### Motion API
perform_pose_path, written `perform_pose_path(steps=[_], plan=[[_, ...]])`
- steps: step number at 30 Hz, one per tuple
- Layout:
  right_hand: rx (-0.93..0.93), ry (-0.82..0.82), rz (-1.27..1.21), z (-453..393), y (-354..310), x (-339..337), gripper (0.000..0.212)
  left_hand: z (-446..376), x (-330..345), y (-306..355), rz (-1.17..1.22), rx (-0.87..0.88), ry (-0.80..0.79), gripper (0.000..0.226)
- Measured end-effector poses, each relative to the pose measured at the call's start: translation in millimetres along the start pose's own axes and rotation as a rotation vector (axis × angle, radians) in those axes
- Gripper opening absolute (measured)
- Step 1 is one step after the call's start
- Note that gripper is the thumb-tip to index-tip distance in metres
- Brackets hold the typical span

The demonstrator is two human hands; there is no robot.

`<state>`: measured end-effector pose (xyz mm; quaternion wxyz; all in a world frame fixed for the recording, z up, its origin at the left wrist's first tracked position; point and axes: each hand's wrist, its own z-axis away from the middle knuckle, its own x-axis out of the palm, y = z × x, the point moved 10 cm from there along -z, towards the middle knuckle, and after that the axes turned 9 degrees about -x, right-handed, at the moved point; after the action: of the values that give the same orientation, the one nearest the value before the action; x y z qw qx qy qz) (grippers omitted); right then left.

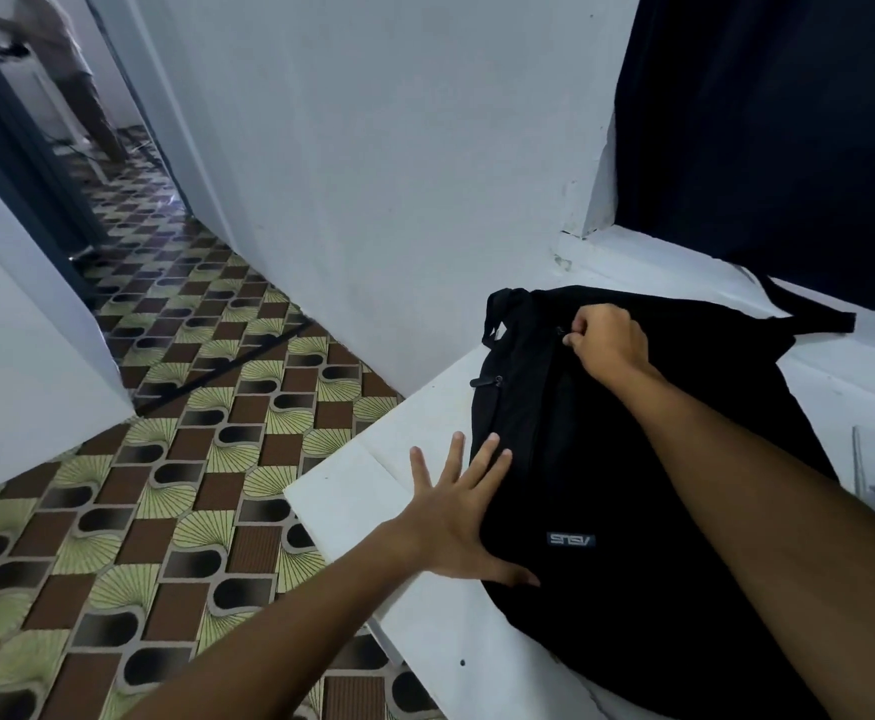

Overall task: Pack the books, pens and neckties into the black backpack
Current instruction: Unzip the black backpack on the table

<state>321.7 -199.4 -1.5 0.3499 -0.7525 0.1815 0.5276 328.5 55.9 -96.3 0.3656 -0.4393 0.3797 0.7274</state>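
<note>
Just beyond the right hand, pinched on a zipper pull at the far top of the black backpack, lying lengthwise on the white table; left hand flat, fingers spread, bracing its near-left edge.

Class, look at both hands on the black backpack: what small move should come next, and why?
Probably draw the zip pull along to open the backpack. The right hand pinches something small near the bag's top, seemingly the pull, while the left hand presses flat on its side, steadying it on the white table.
</note>
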Motion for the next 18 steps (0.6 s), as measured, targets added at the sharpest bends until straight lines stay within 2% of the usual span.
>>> perform_pose_path(steps=[3, 7, 10, 12, 14, 16, 18], plan=[[-0.111, -0.188, -0.058, 23, 2, 0, 0.052, -4, -5, -4, 0.045, 0.016, -0.019, 0.132], [-0.273, -0.42, -0.037, 94, 28, -20, 0.05, -8, -24, -3, 0.084, 0.069, 0.008, 0.138], [-0.232, -0.565, 0.002, 160, 69, -44, 0.062, -4, -51, 12, 0.077, 0.19, 0.172, 0.121], [-0.162, -0.593, -0.015, 198, 97, -61, 0.075, 3, -54, 30, 0.078, 0.307, 0.191, 0.107], [-0.138, -0.594, -0.056, 230, 117, -69, 0.082, 9, -42, 47, 0.081, 0.377, 0.109, 0.098], [-0.15, -0.602, -0.132, 252, 126, -65, 0.086, 7, -27, 52, 0.083, 0.353, 0.049, 0.1], [-0.168, -0.569, -0.203, 264, 128, -60, 0.095, 3, -20, 50, 0.109, 0.29, 0.073, 0.102]])
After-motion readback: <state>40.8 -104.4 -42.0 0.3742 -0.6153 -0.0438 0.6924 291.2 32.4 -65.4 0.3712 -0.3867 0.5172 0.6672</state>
